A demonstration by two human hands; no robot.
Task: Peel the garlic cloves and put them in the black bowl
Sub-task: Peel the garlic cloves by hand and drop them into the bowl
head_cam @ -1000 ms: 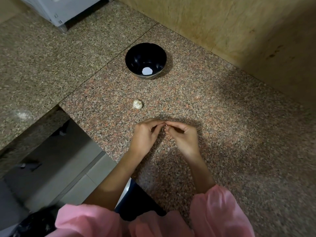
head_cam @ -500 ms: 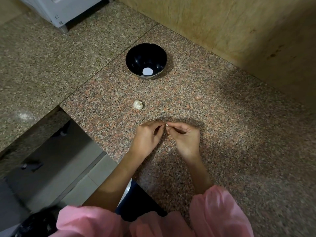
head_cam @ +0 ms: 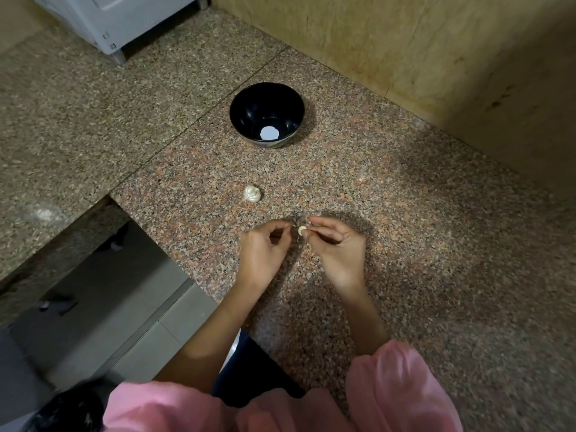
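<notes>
While pinched at right hand (head_cam: 338, 254) fingertips (head_cam: 307, 233), garlic clove (head_cam: 301, 230) faces left hand (head_cam: 263, 254)

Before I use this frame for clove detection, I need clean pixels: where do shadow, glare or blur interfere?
Head view: the right hand casts a shadow on the counter around the clove, which is pale and readable; head view: glints inside the black bowl, a bright white patch at its bottom; head view: the pink sleeves at the lower edge are blurred.

Loose pink sleeves (head_cam: 402, 388), gathered near elbows; fabric perhaps satin.
</notes>
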